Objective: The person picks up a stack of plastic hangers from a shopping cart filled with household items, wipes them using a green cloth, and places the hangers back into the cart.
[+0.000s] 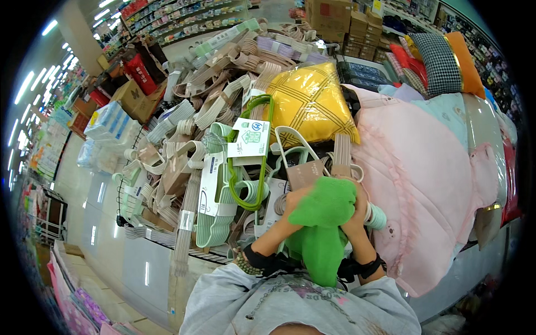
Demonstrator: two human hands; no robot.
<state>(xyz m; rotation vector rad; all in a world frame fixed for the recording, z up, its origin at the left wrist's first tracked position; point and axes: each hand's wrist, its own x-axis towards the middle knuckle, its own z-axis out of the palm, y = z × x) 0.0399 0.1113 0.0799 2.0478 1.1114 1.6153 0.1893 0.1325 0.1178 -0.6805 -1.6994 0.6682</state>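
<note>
A bright green cloth [324, 205] is bunched up close to my chest, with a loose end hanging toward my shirt. My left hand [294, 206] grips it from the left, its fingers partly hidden by the fabric. On the other side my right hand [356, 212] holds the cloth's right edge. Just beyond my hands lie bundled plastic hangers, among them a beige bundle [342, 153] and a white hanger with a brown card sleeve [305, 175]. A green hanger set with a white label [250, 140] rests left of them, beside a pale mint hanger bundle [213, 228].
A wire-edged display [209, 255] carries heaped hangers. Behind my hands sits a yellow cushion in clear plastic [312, 104]. A pink ruffled quilt [423, 167] drapes at the right, below a checked cushion [435, 63]. Cardboard boxes [328, 19] stand at the back.
</note>
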